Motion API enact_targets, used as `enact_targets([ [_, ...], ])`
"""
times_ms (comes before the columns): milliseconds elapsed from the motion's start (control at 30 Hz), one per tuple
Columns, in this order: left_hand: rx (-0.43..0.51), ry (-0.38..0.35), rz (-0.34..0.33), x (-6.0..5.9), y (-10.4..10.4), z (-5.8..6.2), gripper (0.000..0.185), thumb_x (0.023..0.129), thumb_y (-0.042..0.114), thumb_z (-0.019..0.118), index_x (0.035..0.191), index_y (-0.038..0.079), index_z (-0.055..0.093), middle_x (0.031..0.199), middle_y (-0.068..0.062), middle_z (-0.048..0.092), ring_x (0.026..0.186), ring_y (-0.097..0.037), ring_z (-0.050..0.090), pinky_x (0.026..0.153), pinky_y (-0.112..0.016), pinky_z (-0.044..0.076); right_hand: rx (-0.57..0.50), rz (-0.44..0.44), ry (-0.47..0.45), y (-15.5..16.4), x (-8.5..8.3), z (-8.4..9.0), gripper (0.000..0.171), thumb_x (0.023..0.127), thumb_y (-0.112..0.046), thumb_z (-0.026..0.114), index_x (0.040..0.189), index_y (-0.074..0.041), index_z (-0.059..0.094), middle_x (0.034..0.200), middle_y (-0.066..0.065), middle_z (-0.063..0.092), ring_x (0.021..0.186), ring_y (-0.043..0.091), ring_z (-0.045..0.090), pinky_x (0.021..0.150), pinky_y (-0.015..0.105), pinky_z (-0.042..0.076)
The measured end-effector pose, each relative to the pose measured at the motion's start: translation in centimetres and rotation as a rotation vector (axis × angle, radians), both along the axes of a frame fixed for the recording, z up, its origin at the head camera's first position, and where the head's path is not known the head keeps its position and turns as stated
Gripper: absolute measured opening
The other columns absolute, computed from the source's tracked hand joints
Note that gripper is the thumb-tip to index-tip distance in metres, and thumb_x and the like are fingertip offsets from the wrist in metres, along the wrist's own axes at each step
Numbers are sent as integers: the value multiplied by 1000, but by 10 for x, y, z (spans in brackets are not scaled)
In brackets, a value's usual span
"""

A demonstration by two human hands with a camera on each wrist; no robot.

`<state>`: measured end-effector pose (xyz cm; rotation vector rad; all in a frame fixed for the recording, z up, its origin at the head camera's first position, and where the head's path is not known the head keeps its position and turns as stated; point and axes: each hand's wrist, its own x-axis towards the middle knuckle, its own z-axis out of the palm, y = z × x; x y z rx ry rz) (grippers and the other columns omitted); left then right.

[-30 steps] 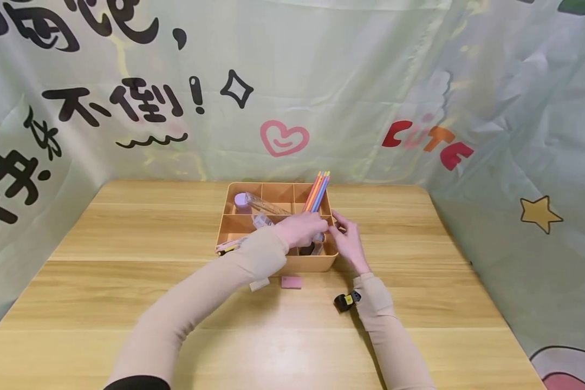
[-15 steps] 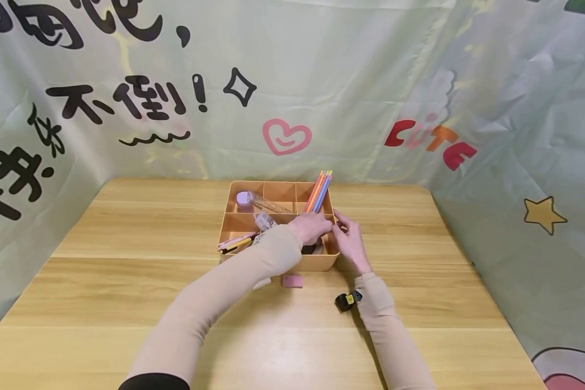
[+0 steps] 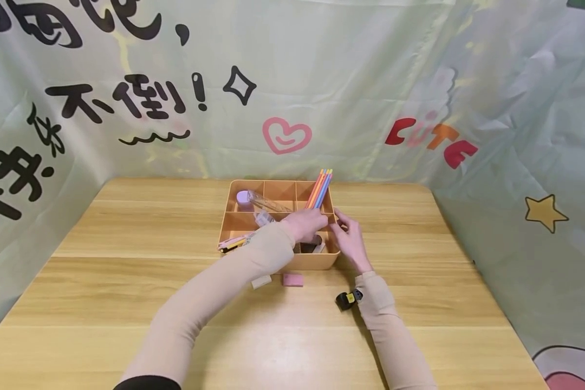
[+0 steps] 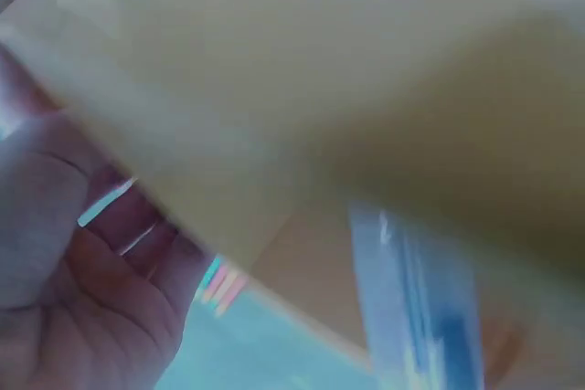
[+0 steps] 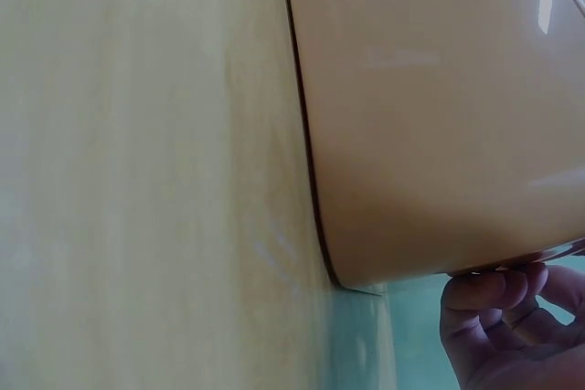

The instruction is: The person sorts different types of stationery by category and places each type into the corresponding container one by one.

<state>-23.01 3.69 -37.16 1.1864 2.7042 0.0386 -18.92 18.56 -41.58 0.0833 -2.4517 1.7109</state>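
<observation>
An orange desk organizer (image 3: 312, 262) with several compartments stands on the wooden table. My left hand (image 3: 304, 223) reaches down into its front right part, fingers bent; I cannot tell what they hold. In the left wrist view, the palm (image 4: 101, 326) shows beside a blurred organizer wall (image 4: 228, 116). My right hand (image 3: 350, 241) holds the organizer's right side at the rim, and its curled fingers (image 5: 484, 291) meet the outer wall in the right wrist view. Coloured pencils (image 3: 318, 189) stand upright in the back right compartment. A dark item (image 3: 311, 247) lies below my left hand.
A clear tube (image 3: 268, 203) with a purple cap (image 3: 244, 197) leans in the back left compartment. Pens (image 3: 231, 245) lie at the front left. A pink eraser (image 3: 293, 280) and a white block (image 3: 261, 281) lie before the organizer. A printed curtain (image 3: 361, 97) hangs behind the table.
My left hand shifts right within the organizer, then slightly back left and up, uncovering more of the dark item. The right hand stays at the organizer's side.
</observation>
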Motion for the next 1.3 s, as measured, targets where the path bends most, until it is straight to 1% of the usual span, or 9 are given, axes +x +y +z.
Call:
enact_targets([
  [167,112,12,2,15,-15,21,26,92,21,74,111,4,70,101,-10,71,87,-23,65,80,-38,58,26,-17,10,-5,8,12,43,95,7,54,137,13,53,81,16,54,59,-2,47,52,13,39],
  [333,264,61,2,48,-35,35,15,94,18,71,103,6,73,88,-4,73,74,-17,65,69,-32,56,19,-17,18,-4,9,10,43,94,9,53,136,15,52,82,17,55,66,1,47,56,13,40],
  [467,340,104,-3,79,-54,28,9,95,15,69,99,8,73,83,0,73,69,-11,64,63,-23,54,14,-17,9,-1,9,5,45,93,10,52,138,15,50,82,16,55,63,1,46,55,14,39],
  [600,380,122,-10,104,-65,7,9,95,16,69,99,9,72,83,0,71,69,-9,63,62,-19,53,9,-18,16,4,2,-7,46,93,9,53,138,15,50,82,17,56,63,0,45,55,15,39],
  [667,386,129,-5,113,-66,-3,16,95,18,70,107,9,73,93,-2,74,76,-12,68,69,-23,58,15,-26,29,7,-4,-18,46,93,8,54,139,13,51,83,18,56,64,0,46,56,14,40],
  [733,388,140,-7,118,-66,-12,20,94,20,70,112,9,73,103,-5,76,85,-15,72,75,-28,61,27,-31,45,9,-9,-27,46,93,6,54,139,12,52,84,18,57,64,0,47,56,14,40],
  [833,371,166,2,119,-67,-22,23,94,20,71,116,11,73,110,-4,75,92,-17,73,78,-32,62,37,-38,58,9,-13,-33,47,92,6,55,139,10,53,85,18,56,65,0,47,58,14,40],
  [1067,354,206,20,114,-71,-37,6,95,23,71,95,17,71,91,2,72,80,-14,71,63,-30,58,25,-37,42,6,-15,-31,46,94,5,53,140,10,52,84,14,55,67,1,46,59,14,40],
  [1300,297,164,13,113,-73,-42,12,96,24,70,86,18,69,89,2,72,77,-15,70,58,-31,56,20,-42,34,6,-16,-30,47,94,5,54,140,9,52,84,13,54,64,1,46,58,15,40],
])
